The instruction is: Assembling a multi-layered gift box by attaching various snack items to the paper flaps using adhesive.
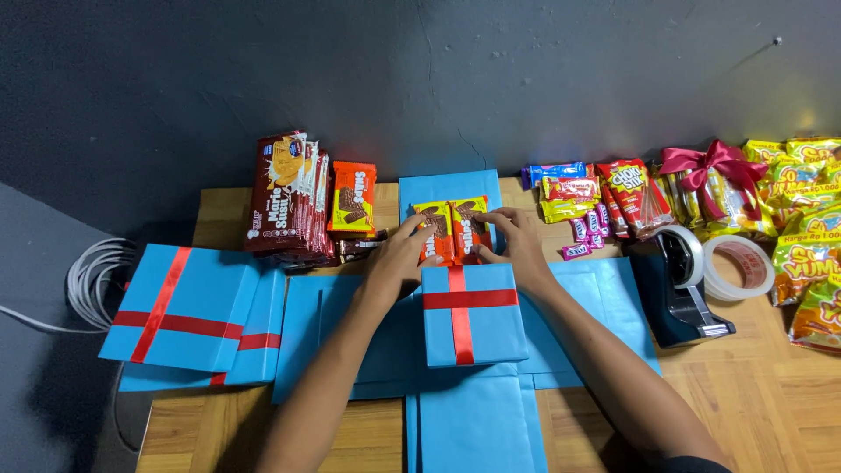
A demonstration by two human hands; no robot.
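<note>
— Head view: what's in the unfolded blue box (pixel 569 289)?
— Two orange snack packs (pixel 454 229) on its far flap; left hand (pixel 399 254) and right hand (pixel 517 241) each grasp one, beyond the ribboned lid (pixel 469 314)

Both hands rest on two orange-and-yellow wafer snack packets (pixel 453 229) lying side by side on a flat blue paper panel (pixel 448 188) — left hand (pixel 401 250) on the left packet, right hand (pixel 517 241) on the right. Just in front sits a closed blue cardboard box with a red ribbon cross (pixel 469 314). A black tape dispenser (pixel 679 293) stands to the right on the wooden surface (pixel 753 394).
</note>
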